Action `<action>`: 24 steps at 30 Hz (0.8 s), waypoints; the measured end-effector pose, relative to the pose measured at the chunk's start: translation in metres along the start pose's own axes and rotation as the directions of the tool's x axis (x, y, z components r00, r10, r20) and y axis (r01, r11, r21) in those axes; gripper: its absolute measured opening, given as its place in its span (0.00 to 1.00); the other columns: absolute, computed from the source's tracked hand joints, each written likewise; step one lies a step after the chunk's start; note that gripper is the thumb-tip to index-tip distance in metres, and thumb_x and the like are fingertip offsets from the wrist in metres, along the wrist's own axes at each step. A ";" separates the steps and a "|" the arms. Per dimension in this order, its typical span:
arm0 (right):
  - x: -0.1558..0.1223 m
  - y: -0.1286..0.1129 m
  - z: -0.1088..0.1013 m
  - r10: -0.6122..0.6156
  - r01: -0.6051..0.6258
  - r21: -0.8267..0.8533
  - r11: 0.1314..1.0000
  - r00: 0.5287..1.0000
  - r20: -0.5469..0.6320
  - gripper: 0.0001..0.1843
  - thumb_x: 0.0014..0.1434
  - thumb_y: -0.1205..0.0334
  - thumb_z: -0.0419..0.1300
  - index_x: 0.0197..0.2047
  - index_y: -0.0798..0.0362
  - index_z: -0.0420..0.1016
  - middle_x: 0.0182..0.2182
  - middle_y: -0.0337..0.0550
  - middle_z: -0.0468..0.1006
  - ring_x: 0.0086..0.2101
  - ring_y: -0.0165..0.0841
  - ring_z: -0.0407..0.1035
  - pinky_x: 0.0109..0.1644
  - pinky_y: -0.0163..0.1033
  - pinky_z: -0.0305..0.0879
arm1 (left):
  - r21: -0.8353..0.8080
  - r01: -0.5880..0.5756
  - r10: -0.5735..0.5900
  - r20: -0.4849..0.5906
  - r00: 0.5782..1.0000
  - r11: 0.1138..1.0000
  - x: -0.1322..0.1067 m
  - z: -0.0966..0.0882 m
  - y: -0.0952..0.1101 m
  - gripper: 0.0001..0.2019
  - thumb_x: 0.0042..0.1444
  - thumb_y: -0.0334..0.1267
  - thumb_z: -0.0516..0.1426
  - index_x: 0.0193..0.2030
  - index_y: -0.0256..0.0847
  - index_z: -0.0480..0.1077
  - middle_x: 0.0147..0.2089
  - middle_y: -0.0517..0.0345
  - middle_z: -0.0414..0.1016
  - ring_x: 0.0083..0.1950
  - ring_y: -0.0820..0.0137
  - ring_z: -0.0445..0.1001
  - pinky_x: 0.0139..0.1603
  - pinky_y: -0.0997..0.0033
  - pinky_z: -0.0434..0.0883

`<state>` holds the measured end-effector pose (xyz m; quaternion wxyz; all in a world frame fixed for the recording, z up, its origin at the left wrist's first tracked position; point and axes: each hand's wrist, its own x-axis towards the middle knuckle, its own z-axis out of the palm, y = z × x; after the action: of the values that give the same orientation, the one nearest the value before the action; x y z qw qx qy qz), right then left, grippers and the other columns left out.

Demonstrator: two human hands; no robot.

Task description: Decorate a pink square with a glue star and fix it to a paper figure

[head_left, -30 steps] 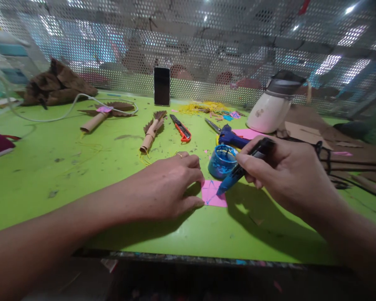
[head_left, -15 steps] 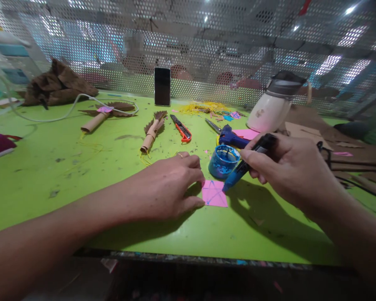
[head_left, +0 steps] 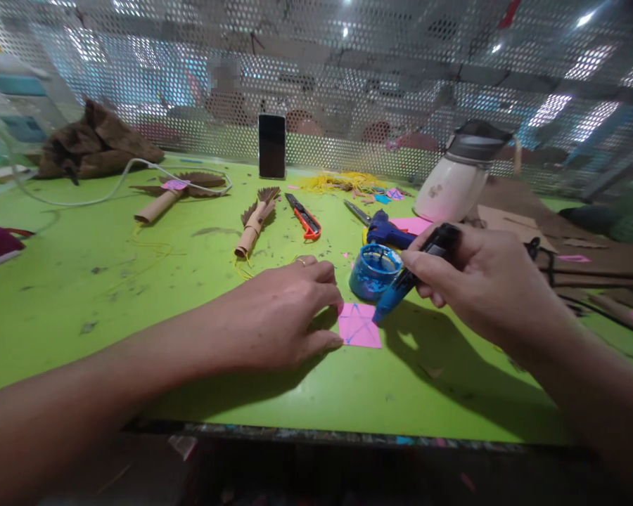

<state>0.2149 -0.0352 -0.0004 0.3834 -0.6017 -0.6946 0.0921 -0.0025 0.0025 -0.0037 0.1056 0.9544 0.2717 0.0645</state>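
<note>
Over on the green table [head_left: 84,302], two feathered cardboard rolls [head_left: 158,205] sit around 10 and 11 o'clock from the left hand [head_left: 279,316]. That hand lies flat and loosely spread, holding nothing, with its fingertips on the left edge of one pink paper square [head_left: 359,329]. One orange box cutter [head_left: 304,216] is at the hand's 12. One blue paint pot [head_left: 373,270] is at the square's 1 o'clock. The right hand [head_left: 480,281] is curled tight round one blue-tipped pen [head_left: 401,288], tip down at the square's right edge.
</note>
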 end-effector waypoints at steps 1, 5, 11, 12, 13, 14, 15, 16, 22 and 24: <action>0.000 0.001 0.000 0.004 -0.004 0.001 1.000 1.000 0.007 0.15 0.53 0.58 0.57 0.18 0.53 0.63 0.13 0.33 0.65 0.15 0.26 0.60 0.18 0.34 0.48 | 0.002 0.000 0.000 0.005 1.000 1.000 0.000 0.000 0.000 0.10 0.56 0.43 0.55 0.40 0.41 0.73 0.40 0.53 0.69 0.41 0.66 0.68 0.40 0.68 0.66; -0.001 0.001 -0.001 0.009 -0.009 -0.004 1.000 1.000 0.020 0.15 0.54 0.58 0.57 0.19 0.53 0.63 0.14 0.33 0.65 0.16 0.26 0.60 0.19 0.34 0.48 | 0.011 0.000 0.000 0.012 1.000 1.000 0.000 -0.001 0.001 0.10 0.56 0.43 0.55 0.40 0.41 0.73 0.41 0.53 0.68 0.41 0.66 0.67 0.41 0.68 0.66; -0.002 -0.001 -0.001 -0.002 0.002 -0.014 1.000 1.000 0.028 0.15 0.55 0.58 0.57 0.19 0.53 0.63 0.14 0.33 0.65 0.17 0.26 0.60 0.20 0.34 0.49 | 0.012 -0.001 0.001 0.010 1.000 1.000 0.000 0.000 0.000 0.10 0.56 0.43 0.55 0.40 0.42 0.72 0.41 0.54 0.68 0.42 0.66 0.67 0.40 0.68 0.65; -0.002 -0.002 -0.001 -0.001 0.002 -0.015 1.000 1.000 0.029 0.15 0.55 0.58 0.57 0.19 0.53 0.63 0.15 0.33 0.65 0.17 0.25 0.59 0.20 0.34 0.49 | 0.011 0.000 0.000 0.011 1.000 1.000 0.000 0.000 -0.001 0.10 0.56 0.43 0.55 0.40 0.42 0.72 0.41 0.54 0.68 0.42 0.66 0.67 0.40 0.68 0.65; -0.002 -0.002 -0.001 0.001 0.000 -0.016 1.000 0.999 0.032 0.15 0.55 0.58 0.56 0.20 0.53 0.63 0.15 0.33 0.65 0.17 0.25 0.59 0.20 0.34 0.49 | 0.011 0.000 0.000 0.011 1.000 1.000 0.000 0.000 -0.001 0.10 0.56 0.43 0.55 0.40 0.42 0.72 0.41 0.54 0.68 0.42 0.66 0.67 0.40 0.68 0.65; -0.002 -0.003 -0.001 0.003 -0.003 -0.016 1.000 0.999 0.035 0.15 0.55 0.58 0.56 0.20 0.53 0.63 0.15 0.33 0.65 0.17 0.25 0.59 0.20 0.34 0.50 | 0.011 -0.001 0.000 0.010 1.000 1.000 0.000 0.000 -0.001 0.10 0.56 0.43 0.55 0.40 0.42 0.72 0.41 0.54 0.68 0.42 0.66 0.67 0.41 0.68 0.65; -0.002 -0.004 -0.002 0.005 -0.005 -0.014 1.000 0.999 0.039 0.15 0.55 0.58 0.56 0.20 0.53 0.63 0.15 0.33 0.65 0.17 0.26 0.60 0.20 0.34 0.50 | 0.011 -0.001 0.001 0.010 1.000 1.000 0.000 0.000 -0.001 0.10 0.56 0.43 0.55 0.40 0.42 0.72 0.41 0.54 0.68 0.42 0.65 0.67 0.41 0.68 0.65; -0.001 -0.004 -0.002 0.008 -0.007 -0.012 1.000 0.999 0.043 0.14 0.55 0.58 0.56 0.20 0.53 0.63 0.15 0.33 0.65 0.17 0.26 0.60 0.20 0.34 0.50 | 0.012 0.001 -0.001 0.010 1.000 1.000 0.000 0.000 0.000 0.10 0.56 0.44 0.55 0.40 0.42 0.72 0.41 0.54 0.68 0.42 0.65 0.67 0.41 0.68 0.65; -0.001 -0.005 -0.002 -0.002 0.003 -0.017 1.000 0.999 0.043 0.13 0.54 0.57 0.56 0.21 0.54 0.65 0.15 0.33 0.65 0.17 0.26 0.59 0.20 0.34 0.50 | 0.013 0.008 -0.008 0.016 1.000 1.000 0.001 -0.001 0.000 0.10 0.56 0.44 0.55 0.40 0.42 0.72 0.41 0.54 0.68 0.42 0.66 0.67 0.40 0.68 0.66; -0.002 -0.005 -0.002 -0.006 0.007 -0.026 1.000 0.999 0.045 0.13 0.54 0.57 0.55 0.21 0.53 0.65 0.15 0.33 0.65 0.17 0.26 0.59 0.20 0.34 0.50 | 0.012 0.006 -0.006 0.014 1.000 1.000 0.000 -0.001 0.000 0.10 0.56 0.44 0.55 0.40 0.42 0.72 0.41 0.54 0.68 0.42 0.66 0.67 0.40 0.68 0.66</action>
<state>0.2125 -0.0388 0.0035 0.3600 -0.6024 -0.7060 0.0953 -0.0022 0.0026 -0.0025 0.1018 0.9546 0.2743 0.0559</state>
